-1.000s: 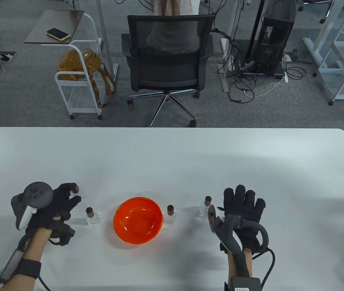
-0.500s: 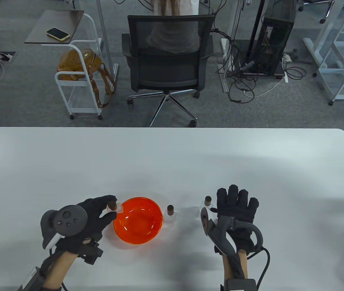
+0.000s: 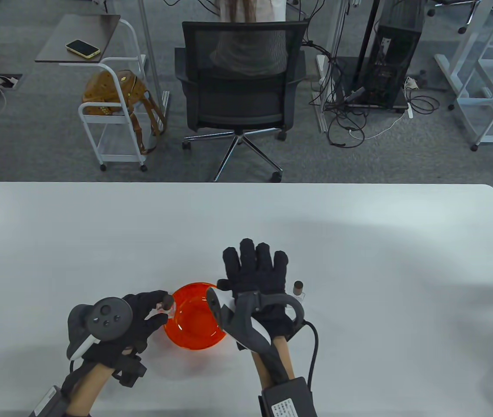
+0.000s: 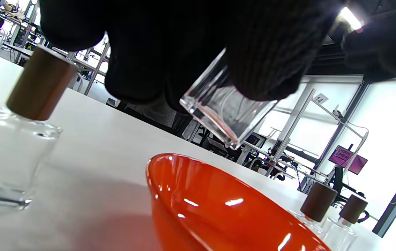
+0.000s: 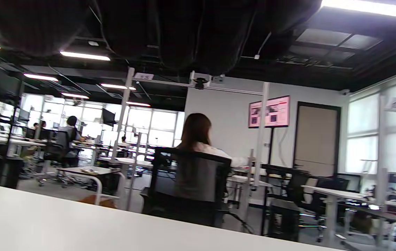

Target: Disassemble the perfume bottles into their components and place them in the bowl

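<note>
Our left hand [image 3: 142, 310] pinches a clear perfume bottle [image 4: 224, 113], tilted at the orange bowl's [image 3: 194, 339] rim, while our right hand [image 3: 257, 278] hovers spread and empty; the glass looks hard, slick and breakable, so we'd grip its flat sides.

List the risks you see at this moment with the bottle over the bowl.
1. The left hand pinches the held bottle tilted, its brown cap still on; released now, it would likely drop into the orange bowl undisassembled.
2. The right hand hangs open over the bowl's right side, covering the table there; reaching across, it might knock over the bottle beside its wrist.
</note>
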A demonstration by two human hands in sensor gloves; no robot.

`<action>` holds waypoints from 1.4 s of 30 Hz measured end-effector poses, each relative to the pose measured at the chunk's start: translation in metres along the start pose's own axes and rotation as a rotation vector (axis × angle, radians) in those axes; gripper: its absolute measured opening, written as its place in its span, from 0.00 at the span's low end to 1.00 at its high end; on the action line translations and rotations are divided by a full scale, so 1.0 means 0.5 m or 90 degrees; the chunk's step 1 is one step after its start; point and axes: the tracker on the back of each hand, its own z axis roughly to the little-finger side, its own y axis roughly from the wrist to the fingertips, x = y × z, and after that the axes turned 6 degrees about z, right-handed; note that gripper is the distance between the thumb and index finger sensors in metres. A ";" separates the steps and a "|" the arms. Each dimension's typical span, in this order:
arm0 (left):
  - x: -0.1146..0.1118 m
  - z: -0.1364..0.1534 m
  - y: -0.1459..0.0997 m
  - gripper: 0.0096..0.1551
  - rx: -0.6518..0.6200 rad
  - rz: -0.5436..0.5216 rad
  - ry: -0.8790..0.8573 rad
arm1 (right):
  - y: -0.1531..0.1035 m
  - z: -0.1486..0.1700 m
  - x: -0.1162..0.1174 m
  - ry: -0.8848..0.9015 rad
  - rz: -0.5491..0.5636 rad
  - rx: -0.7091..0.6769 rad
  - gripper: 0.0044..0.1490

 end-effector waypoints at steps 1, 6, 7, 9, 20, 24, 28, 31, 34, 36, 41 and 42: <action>0.000 0.000 0.000 0.31 0.001 0.001 0.001 | 0.001 -0.008 -0.001 0.009 0.000 -0.003 0.43; -0.003 0.001 0.001 0.31 0.008 0.010 0.006 | -0.007 -0.076 0.011 0.078 -0.033 -0.039 0.41; -0.003 0.002 0.001 0.31 0.009 0.011 0.008 | -0.009 -0.082 0.015 0.085 -0.037 -0.042 0.40; -0.004 0.004 0.002 0.30 0.011 0.014 0.009 | -0.016 -0.095 0.028 0.100 -0.049 -0.051 0.38; -0.009 0.002 0.004 0.30 0.010 0.023 0.023 | -0.041 -0.107 0.062 0.197 -0.083 -0.053 0.32; -0.010 -0.008 0.002 0.30 0.000 0.022 0.034 | -0.045 -0.109 0.063 0.249 -0.097 -0.039 0.32; -0.012 -0.014 0.002 0.30 -0.007 0.027 0.044 | -0.047 -0.113 0.067 0.259 -0.091 -0.028 0.34; -0.015 -0.018 0.002 0.30 -0.016 0.030 0.053 | -0.047 -0.117 0.067 0.252 -0.080 -0.017 0.32; -0.014 -0.018 0.002 0.30 -0.015 0.028 0.052 | -0.045 -0.114 0.070 0.274 -0.111 -0.011 0.32; -0.013 -0.016 0.002 0.30 -0.015 0.027 0.046 | -0.045 -0.110 0.073 0.309 -0.142 -0.007 0.31; -0.014 -0.014 0.002 0.30 -0.018 0.023 0.041 | -0.052 -0.108 0.080 0.308 -0.180 -0.028 0.31; -0.015 -0.014 0.002 0.30 -0.019 0.024 0.042 | -0.053 -0.108 0.080 0.311 -0.176 -0.026 0.31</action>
